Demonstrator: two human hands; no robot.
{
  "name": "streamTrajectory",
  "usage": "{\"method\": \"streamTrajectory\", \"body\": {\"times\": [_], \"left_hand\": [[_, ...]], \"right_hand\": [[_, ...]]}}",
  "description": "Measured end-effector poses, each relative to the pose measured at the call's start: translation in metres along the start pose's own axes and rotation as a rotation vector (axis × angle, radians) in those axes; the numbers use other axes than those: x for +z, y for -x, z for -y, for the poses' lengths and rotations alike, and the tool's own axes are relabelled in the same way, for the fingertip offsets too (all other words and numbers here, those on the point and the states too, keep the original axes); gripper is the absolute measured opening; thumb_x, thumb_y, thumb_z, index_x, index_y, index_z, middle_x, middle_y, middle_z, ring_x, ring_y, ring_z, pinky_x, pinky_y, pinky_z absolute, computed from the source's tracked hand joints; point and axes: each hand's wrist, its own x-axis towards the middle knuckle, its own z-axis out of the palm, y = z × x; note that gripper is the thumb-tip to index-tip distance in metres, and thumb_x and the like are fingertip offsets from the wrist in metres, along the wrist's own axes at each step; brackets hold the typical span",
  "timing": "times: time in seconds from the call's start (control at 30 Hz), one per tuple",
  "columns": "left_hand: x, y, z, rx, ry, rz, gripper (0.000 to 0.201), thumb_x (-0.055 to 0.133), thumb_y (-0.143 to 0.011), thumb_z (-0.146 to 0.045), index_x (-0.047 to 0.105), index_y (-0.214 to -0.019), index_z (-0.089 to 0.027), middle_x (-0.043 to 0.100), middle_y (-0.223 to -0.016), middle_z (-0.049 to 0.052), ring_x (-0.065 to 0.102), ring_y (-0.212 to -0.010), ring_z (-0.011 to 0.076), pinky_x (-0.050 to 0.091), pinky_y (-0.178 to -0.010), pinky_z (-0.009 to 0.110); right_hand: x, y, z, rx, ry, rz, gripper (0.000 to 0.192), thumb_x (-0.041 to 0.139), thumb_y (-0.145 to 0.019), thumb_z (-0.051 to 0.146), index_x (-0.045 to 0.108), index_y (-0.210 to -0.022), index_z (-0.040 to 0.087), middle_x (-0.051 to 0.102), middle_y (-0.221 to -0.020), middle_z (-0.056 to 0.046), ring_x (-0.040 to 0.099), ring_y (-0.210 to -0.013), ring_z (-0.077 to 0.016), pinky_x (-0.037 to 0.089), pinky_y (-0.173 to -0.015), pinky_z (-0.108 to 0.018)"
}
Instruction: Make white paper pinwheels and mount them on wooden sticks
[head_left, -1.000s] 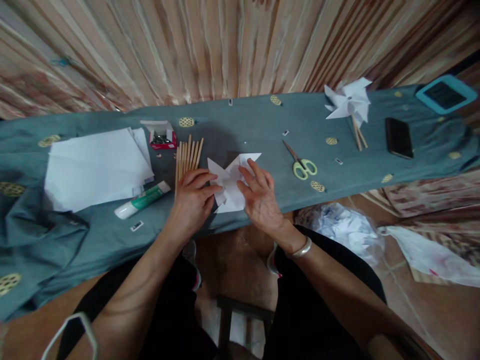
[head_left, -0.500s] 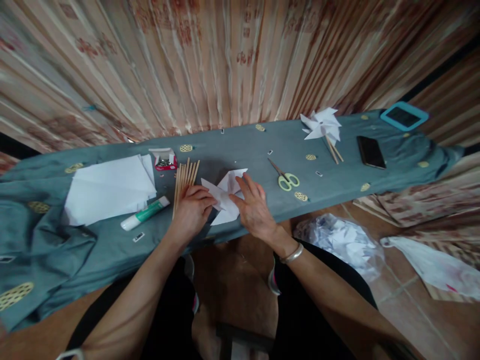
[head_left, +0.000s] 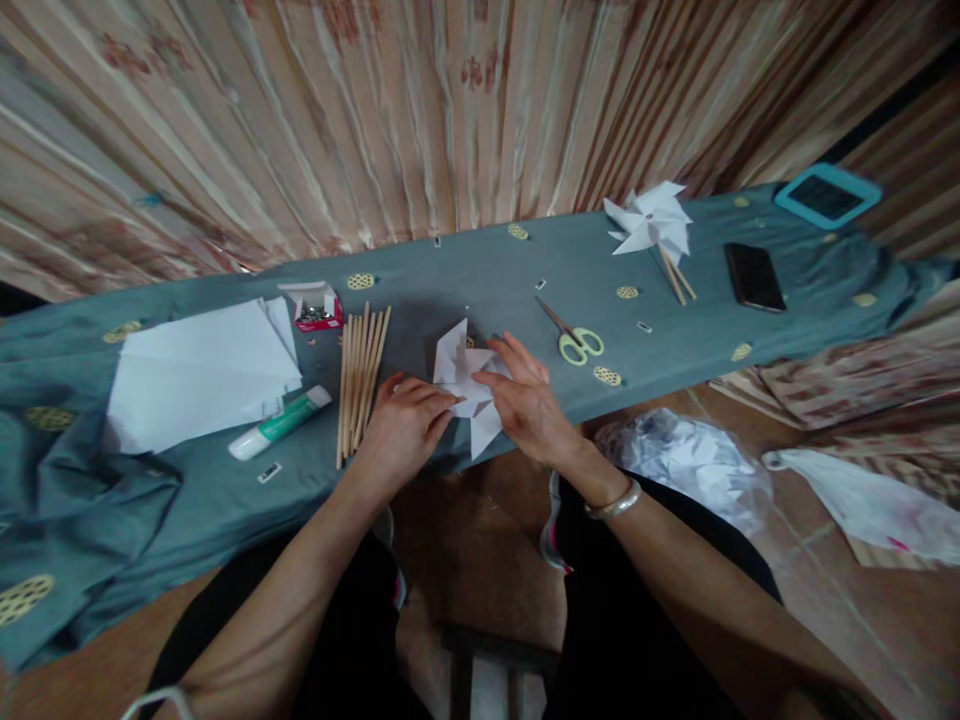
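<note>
A white folded paper pinwheel piece (head_left: 465, 385) lies at the near edge of a table under a grey-green cloth (head_left: 465, 280). My left hand (head_left: 405, 425) grips its left side with the fingertips. My right hand (head_left: 529, 405) holds its right side, fingers bent over the paper, and wears a metal bangle at the wrist. One flap stands upright; another corner hangs over the table edge. A bundle of wooden sticks (head_left: 360, 380) lies just left of my left hand.
A stack of white paper (head_left: 202, 375), a glue tube (head_left: 279, 423) and a red box of pins (head_left: 318, 306) lie to the left. Scissors (head_left: 571, 335), a finished pinwheel (head_left: 652, 225), a black phone (head_left: 754, 277) and a teal-cased device (head_left: 827, 195) lie right. Plastic bags (head_left: 686, 465) are on the floor.
Both hands have gathered the flat paper shape toward its middle, so flaps are raised and folded inward. The piece has slid nearer the table edge. The camera view has shifted slightly.
</note>
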Motion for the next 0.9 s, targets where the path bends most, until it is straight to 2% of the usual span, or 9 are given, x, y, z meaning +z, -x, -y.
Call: {"method": "streamTrajectory", "body": {"times": [0.23, 0.33, 0.53, 0.67, 0.77, 0.9], "left_hand": [[0.003, -0.001, -0.001, -0.006, 0.046, 0.008, 0.017, 0.057, -0.089, -0.018, 0.073, -0.096, -0.019, 0.076, -0.094, 0.007, 0.066, -0.095, 0.024, 0.044, -0.099, 0.049], [0.004, -0.002, -0.002, -0.005, 0.051, -0.003, 0.018, 0.057, -0.09, -0.02, 0.073, -0.096, -0.018, 0.076, -0.094, 0.007, 0.066, -0.095, 0.0243, 0.045, -0.098, 0.049], [0.005, -0.004, -0.002, -0.03, 0.043, -0.023, 0.02, 0.054, -0.092, -0.022, 0.073, -0.094, -0.016, 0.075, -0.092, 0.008, 0.065, -0.09, 0.0245, 0.047, -0.093, 0.046], [0.006, -0.004, -0.001, -0.024, 0.045, -0.04, 0.021, 0.054, -0.092, -0.024, 0.074, -0.093, -0.017, 0.075, -0.09, 0.007, 0.065, -0.088, 0.0242, 0.048, -0.089, 0.043], [0.007, -0.003, 0.0, -0.006, 0.067, -0.051, 0.021, 0.054, -0.092, -0.024, 0.074, -0.094, -0.018, 0.075, -0.091, 0.006, 0.064, -0.088, 0.0241, 0.048, -0.087, 0.042], [0.008, -0.002, 0.001, -0.015, 0.079, -0.062, 0.021, 0.054, -0.093, -0.025, 0.074, -0.094, -0.017, 0.075, -0.092, 0.006, 0.065, -0.088, 0.023, 0.049, -0.086, 0.041]], "right_hand": [[0.001, 0.003, 0.0, 0.007, 0.041, -0.041, 0.033, 0.044, -0.095, 0.017, 0.061, -0.122, 0.021, 0.037, -0.154, -0.015, 0.021, -0.148, -0.0316, 0.037, -0.106, -0.058], [0.0, 0.003, 0.002, 0.003, 0.062, -0.088, 0.028, 0.046, -0.095, 0.023, 0.062, -0.119, 0.02, 0.038, -0.153, -0.015, 0.024, -0.147, -0.0323, 0.036, -0.107, -0.058], [-0.002, 0.009, -0.001, -0.042, 0.089, -0.196, 0.022, 0.05, -0.095, 0.028, 0.068, -0.101, 0.017, 0.054, -0.14, -0.016, 0.04, -0.137, -0.0309, 0.041, -0.106, -0.051], [0.0, 0.013, -0.002, -0.108, 0.094, -0.206, 0.023, 0.048, -0.096, 0.025, 0.069, -0.101, 0.015, 0.06, -0.131, -0.016, 0.049, -0.128, -0.0293, 0.046, -0.102, -0.047], [0.002, 0.015, -0.001, -0.145, 0.101, -0.208, 0.023, 0.048, -0.096, 0.021, 0.069, -0.102, 0.014, 0.065, -0.123, -0.015, 0.057, -0.113, -0.0262, 0.051, -0.097, -0.043], [0.001, 0.015, 0.002, -0.15, 0.09, -0.212, 0.021, 0.05, -0.095, 0.02, 0.069, -0.101, 0.013, 0.07, -0.113, -0.013, 0.059, -0.101, -0.0252, 0.056, -0.088, -0.039]]}}
